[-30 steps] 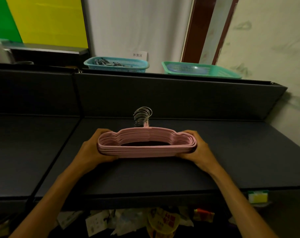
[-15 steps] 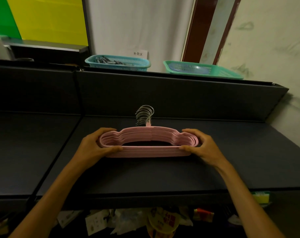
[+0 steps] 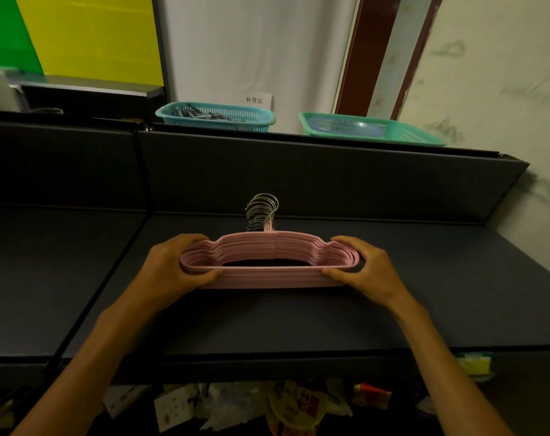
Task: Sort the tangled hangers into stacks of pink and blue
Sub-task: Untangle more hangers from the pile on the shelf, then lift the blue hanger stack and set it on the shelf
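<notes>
Dark grey surface (image 3: 299,319) with a raised dark back panel (image 3: 299,171); a seam splits it from a second dark section on the left. Room behind: green and yellow panel (image 3: 88,36) top left, white curtain (image 3: 255,48) in the middle, dark red door frame (image 3: 355,55), marked pale wall on the right. On the ledge above the back panel: blue basket (image 3: 215,116) with grey metal bits inside, small paper label with characters just behind it, then a green basket (image 3: 371,129) with a bluish dish in it. Under the front edge of the surface: packets and paper tags, yellow sponge (image 3: 475,365) at the right.

Stack of pink hangers (image 3: 270,262) sits mid-surface, between back panel and front edge, flat and neatly nested, all one colour, edges lined up. Silver metal hooks (image 3: 262,210) bunched together, sticking up at the far side toward the back panel.

Left hand (image 3: 170,272) grips the left end of the stack, fingers curled over the far side, thumb pressed on the near edge. Right hand (image 3: 361,272) grips the right end the same way, thumb on the near edge, fingers wrapped over the top. Both forearms reach in from the front edge, bare.
</notes>
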Action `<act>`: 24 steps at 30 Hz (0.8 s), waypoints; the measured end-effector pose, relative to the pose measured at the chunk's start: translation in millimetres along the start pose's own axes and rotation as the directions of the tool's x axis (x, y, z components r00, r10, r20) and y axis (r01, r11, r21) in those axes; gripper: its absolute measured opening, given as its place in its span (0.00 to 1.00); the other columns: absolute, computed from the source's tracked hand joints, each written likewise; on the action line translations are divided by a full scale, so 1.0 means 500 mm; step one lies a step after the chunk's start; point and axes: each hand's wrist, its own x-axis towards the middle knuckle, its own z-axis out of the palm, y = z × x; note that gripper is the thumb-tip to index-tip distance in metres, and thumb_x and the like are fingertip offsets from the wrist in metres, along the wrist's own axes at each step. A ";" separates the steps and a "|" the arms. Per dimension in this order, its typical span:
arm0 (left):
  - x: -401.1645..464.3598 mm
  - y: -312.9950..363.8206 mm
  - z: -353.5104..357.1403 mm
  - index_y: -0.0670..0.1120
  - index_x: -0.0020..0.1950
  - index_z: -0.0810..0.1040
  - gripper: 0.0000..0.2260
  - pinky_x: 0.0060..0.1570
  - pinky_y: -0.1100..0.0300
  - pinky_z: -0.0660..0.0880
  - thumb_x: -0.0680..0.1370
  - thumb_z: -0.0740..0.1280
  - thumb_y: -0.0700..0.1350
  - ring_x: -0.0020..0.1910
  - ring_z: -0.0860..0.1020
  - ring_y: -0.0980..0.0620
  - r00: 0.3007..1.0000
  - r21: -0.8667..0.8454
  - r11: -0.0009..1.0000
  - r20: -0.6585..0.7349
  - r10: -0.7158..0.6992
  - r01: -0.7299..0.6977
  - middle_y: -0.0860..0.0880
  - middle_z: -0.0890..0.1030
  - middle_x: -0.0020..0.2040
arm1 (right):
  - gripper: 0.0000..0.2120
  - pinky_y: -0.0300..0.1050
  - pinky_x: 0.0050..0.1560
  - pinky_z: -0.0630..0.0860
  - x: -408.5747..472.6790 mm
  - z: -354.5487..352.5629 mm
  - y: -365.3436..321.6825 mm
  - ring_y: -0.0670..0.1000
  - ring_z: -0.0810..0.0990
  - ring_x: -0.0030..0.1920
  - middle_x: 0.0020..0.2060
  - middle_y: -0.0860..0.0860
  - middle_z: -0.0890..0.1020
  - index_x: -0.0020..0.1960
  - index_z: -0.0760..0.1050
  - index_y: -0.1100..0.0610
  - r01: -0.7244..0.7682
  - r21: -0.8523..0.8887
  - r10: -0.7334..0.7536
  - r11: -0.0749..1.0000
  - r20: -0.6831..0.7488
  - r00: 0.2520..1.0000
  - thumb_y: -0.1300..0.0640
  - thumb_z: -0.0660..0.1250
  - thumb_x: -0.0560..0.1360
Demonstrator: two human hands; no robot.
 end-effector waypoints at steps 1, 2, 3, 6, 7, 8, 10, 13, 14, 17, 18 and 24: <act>0.002 0.001 -0.002 0.46 0.63 0.74 0.29 0.49 0.66 0.71 0.64 0.78 0.50 0.50 0.76 0.57 1.000 0.009 1.000 0.011 0.001 -0.001 0.49 0.79 0.56 | 0.34 0.30 0.54 0.73 0.001 -0.002 0.000 0.34 0.75 0.54 0.56 0.41 0.76 0.64 0.72 0.48 0.001 -0.003 -0.001 1.000 0.001 1.000 0.40 0.74 0.61; 0.003 0.002 -0.004 0.46 0.62 0.74 0.29 0.50 0.66 0.72 0.64 0.78 0.50 0.50 0.76 0.57 1.000 0.012 1.000 0.020 -0.003 0.003 0.49 0.79 0.55 | 0.33 0.31 0.55 0.74 0.002 -0.003 0.000 0.34 0.75 0.54 0.56 0.40 0.76 0.64 0.72 0.48 0.003 -0.004 -0.003 1.000 0.001 1.000 0.40 0.74 0.61; 0.003 0.004 -0.006 0.47 0.62 0.74 0.29 0.50 0.65 0.72 0.64 0.78 0.50 0.50 0.76 0.57 1.000 0.012 1.000 0.025 -0.007 0.007 0.49 0.79 0.56 | 0.33 0.29 0.54 0.73 0.001 -0.003 -0.001 0.34 0.75 0.54 0.56 0.40 0.76 0.64 0.72 0.48 0.003 -0.005 -0.003 1.000 0.000 1.000 0.41 0.75 0.62; 0.001 0.011 -0.008 0.46 0.64 0.73 0.30 0.52 0.64 0.72 0.64 0.78 0.48 0.52 0.75 0.57 0.999 0.024 0.999 0.032 -0.023 0.022 0.47 0.79 0.58 | 0.34 0.25 0.51 0.71 -0.003 -0.002 -0.002 0.34 0.74 0.52 0.56 0.41 0.75 0.66 0.71 0.50 -0.009 -0.011 0.009 1.000 -0.001 1.000 0.42 0.75 0.62; -0.001 0.014 -0.008 0.46 0.65 0.73 0.31 0.54 0.62 0.72 0.65 0.78 0.48 0.53 0.75 0.56 0.999 0.033 0.999 0.034 -0.032 0.030 0.47 0.78 0.59 | 0.35 0.25 0.50 0.71 -0.005 -0.001 -0.003 0.34 0.74 0.52 0.57 0.42 0.75 0.66 0.71 0.50 -0.011 -0.016 0.011 1.000 0.001 1.000 0.42 0.74 0.62; -0.002 0.016 -0.009 0.45 0.66 0.72 0.32 0.55 0.60 0.72 0.65 0.78 0.48 0.54 0.75 0.54 0.998 0.042 0.998 0.037 -0.042 0.040 0.46 0.78 0.60 | 0.35 0.25 0.50 0.71 -0.006 0.000 -0.003 0.34 0.74 0.52 0.58 0.43 0.75 0.66 0.70 0.50 -0.009 -0.021 0.009 1.000 0.004 1.000 0.41 0.74 0.62; -0.006 0.022 -0.008 0.45 0.67 0.71 0.33 0.59 0.56 0.72 0.65 0.78 0.49 0.58 0.76 0.51 0.998 0.065 0.997 0.041 -0.052 0.049 0.45 0.77 0.62 | 0.36 0.25 0.51 0.70 -0.008 -0.001 -0.004 0.34 0.74 0.52 0.59 0.44 0.76 0.67 0.70 0.50 -0.004 -0.038 0.005 0.999 0.014 1.000 0.40 0.73 0.63; -0.010 0.036 -0.013 0.46 0.69 0.69 0.34 0.62 0.51 0.72 0.67 0.76 0.52 0.61 0.74 0.49 0.996 0.118 0.991 0.063 -0.064 0.056 0.46 0.75 0.64 | 0.38 0.35 0.59 0.71 -0.011 -0.006 -0.008 0.39 0.73 0.58 0.63 0.45 0.74 0.69 0.67 0.49 -0.015 -0.100 0.020 0.995 0.053 0.998 0.37 0.71 0.63; -0.011 0.041 -0.015 0.47 0.70 0.68 0.34 0.62 0.49 0.72 0.67 0.76 0.53 0.61 0.74 0.49 0.995 0.150 0.987 0.073 -0.068 0.057 0.46 0.74 0.65 | 0.40 0.41 0.62 0.71 -0.012 -0.007 -0.008 0.43 0.71 0.61 0.65 0.45 0.72 0.70 0.65 0.48 -0.016 -0.134 0.025 0.991 0.065 0.998 0.34 0.70 0.63; -0.017 0.064 -0.027 0.51 0.72 0.64 0.35 0.63 0.50 0.70 0.69 0.72 0.58 0.65 0.70 0.50 0.991 0.289 0.956 0.103 -0.080 0.047 0.49 0.70 0.69 | 0.37 0.51 0.68 0.66 -0.013 -0.014 -0.025 0.48 0.66 0.68 0.69 0.45 0.68 0.71 0.63 0.45 0.019 -0.236 -0.004 0.971 0.064 0.998 0.33 0.67 0.67; -0.018 0.074 -0.031 0.51 0.73 0.62 0.35 0.64 0.50 0.69 0.70 0.71 0.59 0.66 0.68 0.49 0.991 0.333 0.942 0.107 -0.082 0.042 0.49 0.68 0.70 | 0.34 0.50 0.69 0.64 -0.011 -0.016 -0.035 0.48 0.65 0.69 0.70 0.46 0.68 0.71 0.63 0.46 0.052 -0.269 -0.041 0.962 0.048 0.998 0.35 0.67 0.69; -0.043 0.098 -0.075 0.52 0.76 0.55 0.36 0.67 0.50 0.63 0.73 0.66 0.61 0.71 0.62 0.49 0.992 0.513 0.858 0.087 -0.090 0.033 0.50 0.63 0.74 | 0.28 0.43 0.70 0.53 -0.012 0.024 -0.124 0.47 0.63 0.70 0.70 0.46 0.68 0.71 0.64 0.48 0.130 -0.386 -0.143 0.913 -0.004 0.990 0.42 0.65 0.74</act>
